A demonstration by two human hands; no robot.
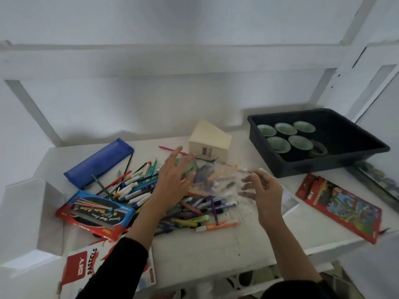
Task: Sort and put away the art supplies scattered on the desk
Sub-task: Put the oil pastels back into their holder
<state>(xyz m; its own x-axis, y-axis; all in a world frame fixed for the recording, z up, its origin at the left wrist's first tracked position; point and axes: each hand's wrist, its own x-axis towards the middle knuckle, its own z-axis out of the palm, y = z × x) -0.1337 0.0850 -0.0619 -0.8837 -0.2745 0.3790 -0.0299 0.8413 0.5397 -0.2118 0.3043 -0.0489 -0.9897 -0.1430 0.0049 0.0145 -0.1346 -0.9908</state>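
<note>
A clear plastic bag (pixel 216 179) with coloured crayon pieces inside hangs blurred between my hands, above a heap of markers and pens (pixel 138 188) on the white desk (pixel 216 251). My left hand (pixel 172 182) holds the bag's left side, fingers stretched behind it and thumb in front. My right hand (pixel 265 190) pinches the bag's right edge. An orange highlighter (pixel 218 226) lies at the near edge of the heap.
A blue pencil case (pixel 99 162) lies at back left. A red-blue marker box (pixel 95 212) and a pastels box (pixel 86 266) sit at left front. A wooden house (pixel 209 141), a black tray (pixel 319 167) of bowls and a red pencil box (pixel 339 206) are to the right.
</note>
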